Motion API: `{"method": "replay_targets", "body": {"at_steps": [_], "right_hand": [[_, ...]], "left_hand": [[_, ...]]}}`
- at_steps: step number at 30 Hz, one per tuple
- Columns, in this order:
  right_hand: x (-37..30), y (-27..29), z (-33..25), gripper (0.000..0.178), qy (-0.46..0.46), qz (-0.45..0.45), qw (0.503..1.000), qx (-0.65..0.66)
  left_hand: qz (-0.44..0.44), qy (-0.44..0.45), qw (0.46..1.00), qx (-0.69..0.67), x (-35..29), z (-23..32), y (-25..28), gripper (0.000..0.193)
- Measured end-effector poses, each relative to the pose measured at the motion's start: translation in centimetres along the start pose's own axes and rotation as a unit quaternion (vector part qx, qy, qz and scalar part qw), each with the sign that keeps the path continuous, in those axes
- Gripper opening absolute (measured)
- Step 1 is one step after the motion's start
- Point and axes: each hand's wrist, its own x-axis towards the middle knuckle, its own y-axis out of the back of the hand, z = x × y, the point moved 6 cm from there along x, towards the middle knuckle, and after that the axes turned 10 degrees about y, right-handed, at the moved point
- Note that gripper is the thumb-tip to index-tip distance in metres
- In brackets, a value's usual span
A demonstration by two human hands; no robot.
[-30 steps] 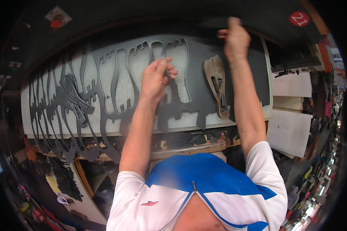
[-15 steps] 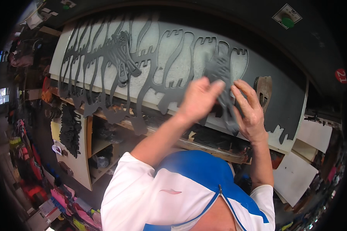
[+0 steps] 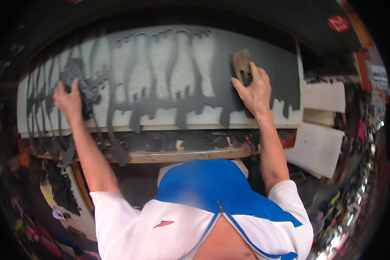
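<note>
1. Our left hand (image 3: 68,99) had swung left from above the middle of the sheet (image 3: 284,65), fingers parted at the pile (image 3: 76,69); we couldn't tell whether it gripped.
2. Our right hand (image 3: 256,91) had spread against the die (image 3: 240,58), grip unclear.
3. The die lay far right; handling, we judged, was passing from pieces to tool.
</note>
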Motion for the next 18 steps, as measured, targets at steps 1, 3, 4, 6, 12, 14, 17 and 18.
{"method": "replay_targets", "body": {"at_steps": [1,3,4,6,12,14,17,18], "right_hand": [[0.4,0.2,0.3,0.077,-0.045,-0.022,0.998,0.045],[1.7,1.9,-0.4,0.078,-0.007,-0.052,0.996,0.072],[2.5,3.0,-1.2,0.078,0.062,-0.053,0.995,0.055],[3.8,4.8,-2.3,0.078,0.176,-0.061,0.982,0.039],[5.1,2.6,-2.2,0.077,0.342,-0.159,0.921,0.095],[4.8,0.8,-2.3,0.08,0.363,-0.199,0.909,0.051],[4.8,0.0,-2.9,0.079,0.354,-0.202,0.913,-0.028],[4.7,-0.3,-3.2,0.075,0.353,-0.236,0.904,-0.048]], "left_hand": [[0.006,-0.01,0.999,-0.031,-0.1,1.6,1.9,0.069],[-0.001,0.026,0.993,-0.112,-1.8,6.0,6.0,0.056],[-0.067,0.038,0.958,-0.275,-3.6,9.0,7.3,0.045],[-0.24,-0.026,0.903,-0.354,-9.6,16.1,8.2,0.035],[-0.264,-0.318,0.834,-0.365,-21.8,26.5,7.9,0.017],[-0.26,-0.348,0.829,-0.353,-21.6,26.7,7.5,0.014],[-0.283,-0.369,0.817,-0.341,-20.6,27.1,7.8,0.011],[-0.31,-0.383,0.808,-0.324,-20.8,27.3,7.9,0.01]]}}
